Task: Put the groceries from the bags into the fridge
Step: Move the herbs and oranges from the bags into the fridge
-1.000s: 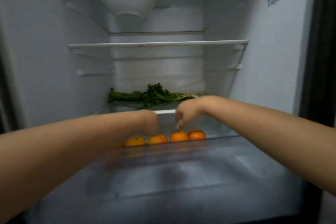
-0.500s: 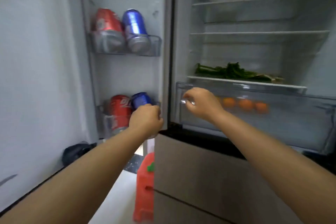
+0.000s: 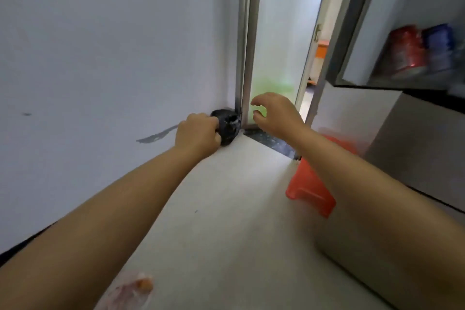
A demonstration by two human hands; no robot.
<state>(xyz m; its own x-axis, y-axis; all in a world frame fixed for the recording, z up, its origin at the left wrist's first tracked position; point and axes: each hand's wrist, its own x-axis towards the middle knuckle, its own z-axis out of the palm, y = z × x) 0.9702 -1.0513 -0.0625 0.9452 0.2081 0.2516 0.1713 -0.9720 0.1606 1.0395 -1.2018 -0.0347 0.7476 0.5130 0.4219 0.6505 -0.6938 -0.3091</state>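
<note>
A pale, matte wall (image 3: pixel 100 45) fills the left half of the scene and meets a smooth, off-white floor (image 3: pixel 226 209) that runs to the far corner, where a metal-framed door of frosted glass (image 3: pixel 274 33) stands. On the right hangs the open fridge door (image 3: pixel 377 20), its shelf holding a red can (image 3: pixel 405 48) and a blue can (image 3: pixel 439 45), both blurred; under it are the flat grey drawer fronts of the fridge (image 3: pixel 415 153). A red plastic stool (image 3: pixel 312 189), glossy and squared at the edges, sits on the floor near the fridge, partly hidden by the right forearm. At the near bottom edge lies a thin, crinkled clear bag (image 3: pixel 130 289) with something orange inside, likely one grocery bag yet to be emptied. Tucked into the far corner against wall and door frame is a small black plastic bag (image 3: pixel 227 128), wrinkled and shiny, probably parked there out of the walkway. The left hand (image 3: pixel 198 133) is closed around the bag's near side, apparently to lift it or hold it steady. The right hand (image 3: pixel 274 113) hovers just right of it, fingers spread and curled, holding nothing, seemingly poised to pull the bag's mouth apart.
</note>
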